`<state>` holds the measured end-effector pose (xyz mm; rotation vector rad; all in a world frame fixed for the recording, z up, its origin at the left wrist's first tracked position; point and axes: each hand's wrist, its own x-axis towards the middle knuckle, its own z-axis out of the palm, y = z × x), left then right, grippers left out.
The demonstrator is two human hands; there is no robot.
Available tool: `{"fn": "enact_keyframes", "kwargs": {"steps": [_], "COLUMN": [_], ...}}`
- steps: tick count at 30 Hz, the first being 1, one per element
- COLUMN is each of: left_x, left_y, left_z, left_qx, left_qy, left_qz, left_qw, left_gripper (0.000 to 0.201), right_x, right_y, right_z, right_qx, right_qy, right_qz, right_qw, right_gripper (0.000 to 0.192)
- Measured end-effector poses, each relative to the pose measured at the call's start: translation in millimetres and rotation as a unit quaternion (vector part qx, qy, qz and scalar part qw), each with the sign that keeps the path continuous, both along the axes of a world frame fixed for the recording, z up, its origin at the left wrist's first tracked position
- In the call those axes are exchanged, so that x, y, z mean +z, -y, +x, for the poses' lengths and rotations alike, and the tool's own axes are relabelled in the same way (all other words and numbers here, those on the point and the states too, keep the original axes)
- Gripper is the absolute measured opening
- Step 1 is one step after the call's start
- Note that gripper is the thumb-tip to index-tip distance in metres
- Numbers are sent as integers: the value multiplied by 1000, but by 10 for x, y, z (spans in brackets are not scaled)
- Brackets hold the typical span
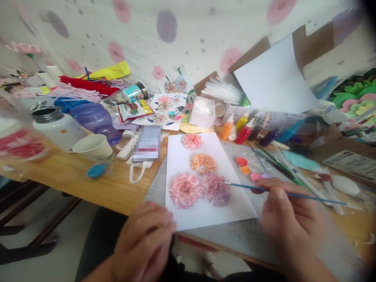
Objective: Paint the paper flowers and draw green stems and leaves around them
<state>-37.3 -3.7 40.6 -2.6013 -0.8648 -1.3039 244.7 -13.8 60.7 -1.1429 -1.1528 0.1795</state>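
Right hand [293,215] pinches slim blue-handled paintbrush [249,187], tip at mottled purple bloom [217,191]; light touch best. Left hand [145,233] curled beside white paper sheet [202,217], near-left; grip unclear.

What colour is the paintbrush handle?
The paintbrush handle is blue, best seen in the head view.

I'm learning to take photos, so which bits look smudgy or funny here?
Head view: the left hand and right hand look soft-edged; head view: coarse squares cover the phone; head view: the cardboard box near the right edge looks blurry and stretched, and the top right corner goes dark.
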Motion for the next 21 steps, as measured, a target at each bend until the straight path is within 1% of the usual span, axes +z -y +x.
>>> {"fn": "enact_keyframes", "kwargs": {"steps": [2,4,6,8,11,14,18,21], "left_x": [-19,-81,-160,-232,-307,-360,-406,-422], "left_y": [-88,-162,-205,-221,-225,-236,-276,-296], "left_z": [-146,-244,-291,-295,-261,-231,-233,-243], "left_qx": [14,14,4,-2,2,9,3,-5], "left_qy": [12,-14,-47,-54,-42,-30,-38,-39], "left_qz": [-9,-35,-48,-42,-25,10,57,71], "left_qw": [1000,999,998,998,999,999,998,997], "left_gripper": [25,26,26,26,25,23,22,22], "right_x": [-76,-119,-131,-129,-123,-122,-117,-114], "right_y": [10,6,4,6,14,13,5,2], "right_z": [-50,-68,-72,-75,-83,-92,-101,-102], "right_qx": [29,52,66,70,67,68,76,73], "right_qy": [43,114,173,203,214,215,221,205], "right_qz": [30,47,54,53,56,55,38,38], "right_qw": [998,991,981,975,973,973,972,975], "right_gripper": [8,13,18,22,25,24,24,22]}}
